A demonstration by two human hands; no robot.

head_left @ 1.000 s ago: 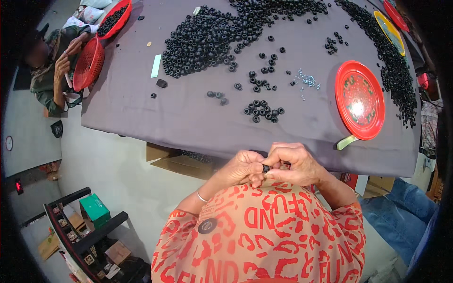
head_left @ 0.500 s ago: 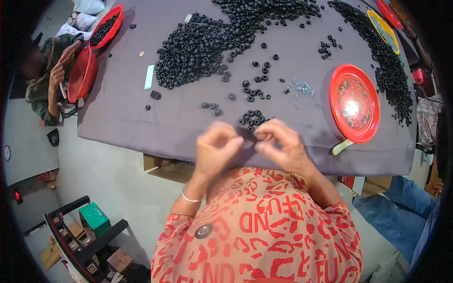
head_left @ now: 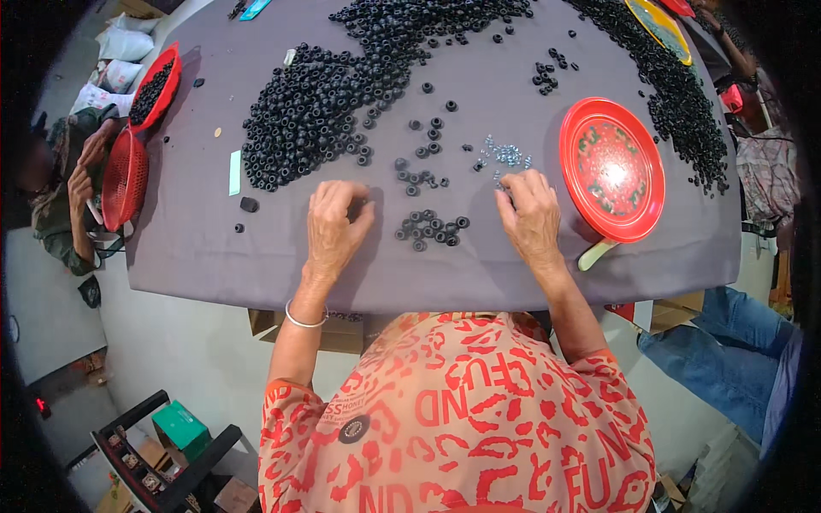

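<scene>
My left hand [head_left: 336, 224] is over the table beside the lower right edge of a large heap of black ring-shaped parts [head_left: 299, 111]. Its fingers curl down toward the thumb, and a dark patch shows between them that I cannot make out. Over to the right, my right hand [head_left: 532, 215] has its fingers bent down to the cloth, thumb apart, just below a scatter of small silvery pieces [head_left: 506, 155]. A small cluster of black ring-shaped parts [head_left: 432, 227] lies between the two hands, touched by neither.
A red plate [head_left: 612, 171] with a pale green handle [head_left: 596, 254] under its edge stands right of my right hand. A heap of small black pieces [head_left: 684, 128] runs down the far right. Red baskets [head_left: 125, 179] and another person's hands [head_left: 79, 184] are at the left edge.
My hands were together at the table's front edge around something dark. They have parted, the left toward the heap and the right toward the silvery pieces. The view has shifted slightly.
</scene>
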